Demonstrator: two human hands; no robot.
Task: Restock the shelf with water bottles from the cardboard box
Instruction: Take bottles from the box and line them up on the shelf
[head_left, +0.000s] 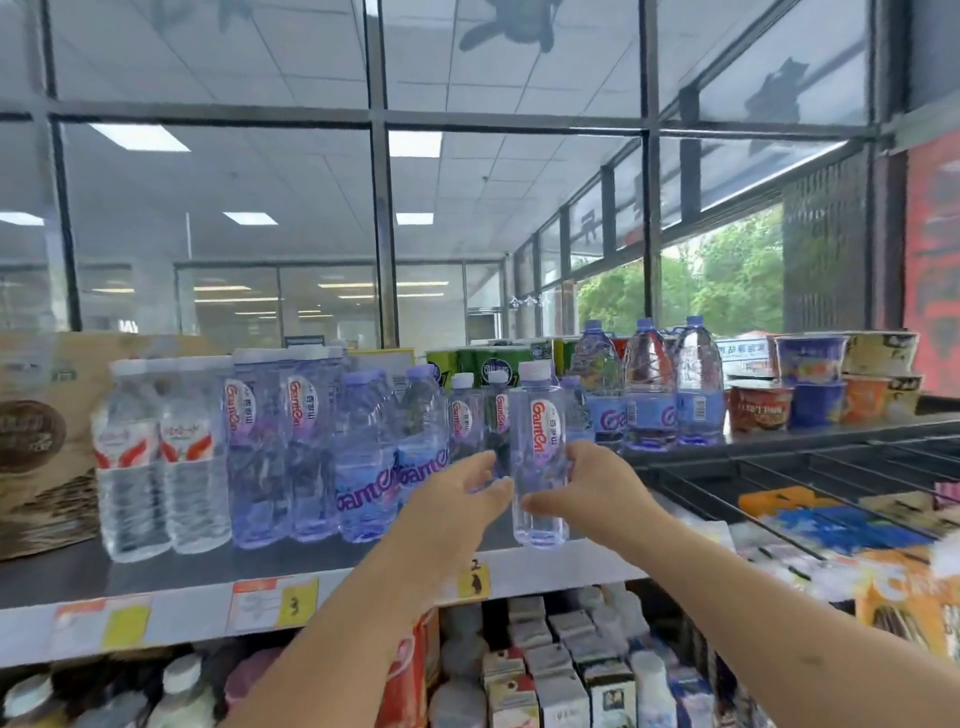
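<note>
Water bottle (537, 457), white cap and red-lettered label, is held upright with its long axis vertical at the front edge of the shelf (156, 571). Its base is level with the shelf surface, but contact cannot be confirmed. Right hand (592, 483) is wrapped on the bottle's right side, thumb across the front and fingers (581, 453) curled round the body, which is recorded as a grip. Left hand (457, 499) is laid against the left side with its fingers nearly straight, touching rather than clasping, and this is judged a steadying contact only. The bottle thus lies between the two hands and ahead of both wrists, so the coming move is judged to be a push straight back, away from the person, led by the right hand. Directly behind, small bottles (464, 415) of the same brand stand in a short file, and bare shelf is seen between them and the held one; that gap is taken as the target slot. Larger purple-capped bottles (363, 452) stand just left of the slot, so little side room is expected there. Tall bottles (649, 384) and noodle cups (810, 384) are noted further right. Cardboard box is not made out in view.
</note>
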